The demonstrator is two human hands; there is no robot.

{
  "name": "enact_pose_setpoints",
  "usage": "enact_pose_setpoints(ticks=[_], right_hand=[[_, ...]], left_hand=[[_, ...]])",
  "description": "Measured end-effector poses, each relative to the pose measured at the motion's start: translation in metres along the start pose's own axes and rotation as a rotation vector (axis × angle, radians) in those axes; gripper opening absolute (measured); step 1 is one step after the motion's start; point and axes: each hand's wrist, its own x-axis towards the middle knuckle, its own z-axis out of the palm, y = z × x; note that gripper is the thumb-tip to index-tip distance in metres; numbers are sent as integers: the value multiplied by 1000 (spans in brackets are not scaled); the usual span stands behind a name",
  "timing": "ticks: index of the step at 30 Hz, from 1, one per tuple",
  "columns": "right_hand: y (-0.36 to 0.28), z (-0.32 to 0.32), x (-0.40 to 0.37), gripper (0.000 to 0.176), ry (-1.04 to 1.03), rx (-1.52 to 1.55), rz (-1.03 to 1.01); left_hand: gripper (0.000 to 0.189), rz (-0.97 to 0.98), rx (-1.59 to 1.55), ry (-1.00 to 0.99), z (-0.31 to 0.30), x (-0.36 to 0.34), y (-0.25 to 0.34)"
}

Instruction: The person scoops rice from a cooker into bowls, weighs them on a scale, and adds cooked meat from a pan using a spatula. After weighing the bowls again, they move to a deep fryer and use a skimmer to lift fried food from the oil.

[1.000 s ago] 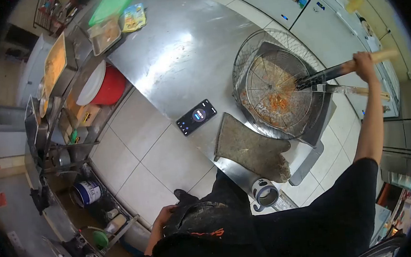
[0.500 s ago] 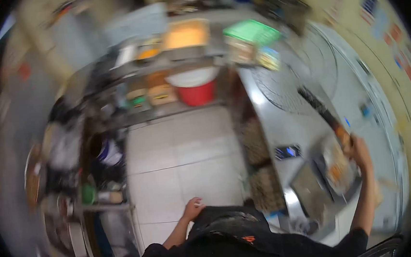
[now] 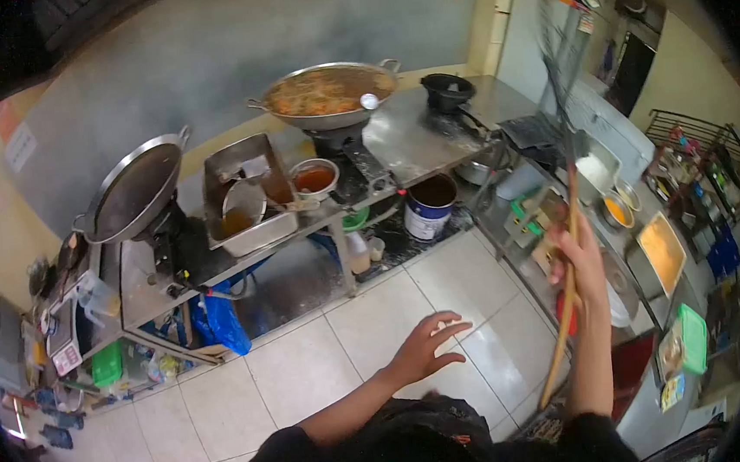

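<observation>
In my right hand [image 3: 580,267] is a wire skimmer [image 3: 572,176], held upright by its long wooden handle. Its dark wire head points up and away, seen nearly edge-on. The handle's lower end reaches down beside my forearm. My left hand [image 3: 423,348] hangs over the tiled floor with fingers apart, holding nothing. Ahead, a large wok [image 3: 335,116] of bubbling oil with orange-brown food sits on a burner, out of reach of both hands. A second wok [image 3: 137,193] stands to its left.
Between the woks are a steel tray [image 3: 253,231] with a strainer and a bowl of reddish liquid [image 3: 314,179]. A black pan [image 3: 448,92] stands right of the frying wok. Below sits a paint-type bucket [image 3: 429,209]. A counter at right bears an orange-filled tray [image 3: 663,251] and a green basket [image 3: 694,340].
My view has turned left from the steel counter to the stove. The skimmer has come off the counter and is now raised upright in my right hand. My left hand has reached forward.
</observation>
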Motion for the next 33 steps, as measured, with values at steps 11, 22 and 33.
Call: enact_pose_setpoints(ticks=[11, 22, 33], right_hand=[[82, 266, 255, 45, -970, 820, 376], [157, 423, 462, 29, -1129, 1028, 748], [157, 435, 499, 35, -1198, 1010, 683]], left_hand=[[66, -239, 502, 515, -108, 48, -66], [80, -276, 892, 504, -165, 184, -133], [85, -160, 1130, 171, -284, 285, -182]])
